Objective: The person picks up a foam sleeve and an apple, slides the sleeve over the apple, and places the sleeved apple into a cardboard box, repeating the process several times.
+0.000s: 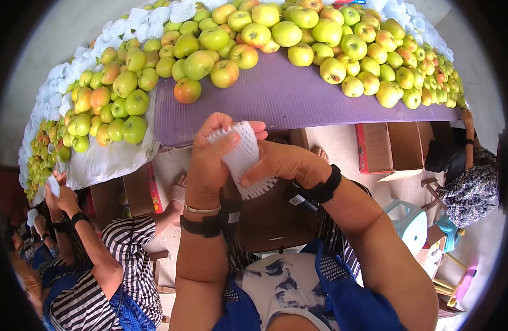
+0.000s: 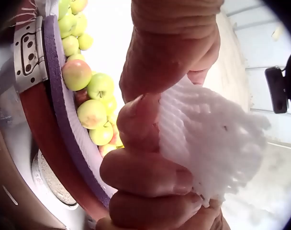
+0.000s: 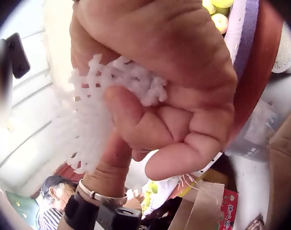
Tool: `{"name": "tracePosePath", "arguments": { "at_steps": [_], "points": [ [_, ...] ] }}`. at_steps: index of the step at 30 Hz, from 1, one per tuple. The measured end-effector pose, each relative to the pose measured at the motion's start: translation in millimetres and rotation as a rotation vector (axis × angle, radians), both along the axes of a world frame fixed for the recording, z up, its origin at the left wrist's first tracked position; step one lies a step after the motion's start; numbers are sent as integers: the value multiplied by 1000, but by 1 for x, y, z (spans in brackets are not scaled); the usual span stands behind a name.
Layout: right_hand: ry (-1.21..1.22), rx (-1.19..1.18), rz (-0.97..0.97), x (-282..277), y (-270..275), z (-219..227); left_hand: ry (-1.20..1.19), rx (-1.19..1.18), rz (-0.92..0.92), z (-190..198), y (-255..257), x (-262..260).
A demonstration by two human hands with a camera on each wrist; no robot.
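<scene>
Both hands hold a white foam net sleeve [image 1: 246,160], the mesh kind that goes round fruit, in front of the chest. My left hand [image 1: 207,157] grips its upper left side, with the thumb laid across the mesh. From the other side, my right hand [image 1: 292,163] pinches the lower part between thumb and fingers. In the left wrist view the sleeve [image 2: 212,139] looks squeezed, its ragged end spreading outward. Curled fingers and a thumb press on the open mesh [image 3: 100,117] in the right wrist view. The sleeve's inside is hidden.
A purple padded table [image 1: 226,110] bears heaped green-red apples [image 1: 325,33], with more white foam sleeves [image 1: 138,22] behind them. Cardboard boxes [image 1: 405,146] stand beneath its edge. People in striped clothes [image 1: 132,248] sit close at left; a pale blue stool [image 1: 411,226] stands at right.
</scene>
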State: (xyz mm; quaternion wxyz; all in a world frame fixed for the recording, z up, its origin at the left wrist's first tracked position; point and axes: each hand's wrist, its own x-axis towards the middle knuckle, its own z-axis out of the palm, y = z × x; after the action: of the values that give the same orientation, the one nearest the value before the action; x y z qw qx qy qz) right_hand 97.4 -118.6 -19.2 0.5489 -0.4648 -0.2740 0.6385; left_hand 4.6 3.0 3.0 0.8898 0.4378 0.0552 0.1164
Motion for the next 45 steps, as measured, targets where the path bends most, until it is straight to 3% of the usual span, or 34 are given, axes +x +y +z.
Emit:
{"name": "tracePosePath", "arguments": {
  "at_steps": [5, 8, 11, 14, 17, 20, 22, 26, 28, 30, 31, 33, 34, 37, 41, 42, 44, 45],
  "points": [
    [-148, -55, -74, -2, 2, -9, -13, -43, 116, 3, -4, -1],
    [157, -30, -53, -1, 3, -8, -21, -17, 167, 0, 0, -2],
    [100, 9, 13, -3, 5, -20, -37, -3, 222, 0, 0, -1],
    [-195, -24, 38, -5, 8, -7, -86, 19, 268, 2, 1, -1],
    [-719, 146, -285, -19, 17, -29, -132, 136, 406, 1, -9, -3],
    [-812, 210, -464, -32, 23, -28, -201, 255, 469, 6, -21, -7],
    [-1003, 294, -519, -30, 24, -23, -253, 326, 515, 18, -31, -8],
    [-1449, 445, -680, -4, 23, -14, -345, 652, 427, 37, -60, -15],
    [-1477, 512, -662, -6, 22, -12, -387, 821, 386, 42, -68, -18],
    [-1462, 585, -632, -19, 23, -14, -369, 581, 534, 38, -61, -22],
    [-1253, 627, -681, -30, 25, -17, -355, 455, 597, 37, -56, -23],
    [-1148, 589, -691, -51, 27, -22, -331, 392, 561, 41, -49, -25],
    [-1228, 567, -649, -43, 26, -23, -317, 360, 551, 44, -48, -25],
    [-1359, 542, -558, -16, 26, -18, -380, 751, 401, 51, -62, -22],
    [-1185, 578, -604, -41, 24, -19, -378, 353, 582, 52, -47, -23],
    [-1124, 557, -609, -53, 21, -19, -370, 335, 504, 53, -38, -28],
    [-1003, 528, -647, -51, 23, -30, -308, 407, 620, 31, -48, -34],
    [-1116, 530, -619, -38, 23, -24, -275, 447, 680, 17, -54, -37]
  ]
}}
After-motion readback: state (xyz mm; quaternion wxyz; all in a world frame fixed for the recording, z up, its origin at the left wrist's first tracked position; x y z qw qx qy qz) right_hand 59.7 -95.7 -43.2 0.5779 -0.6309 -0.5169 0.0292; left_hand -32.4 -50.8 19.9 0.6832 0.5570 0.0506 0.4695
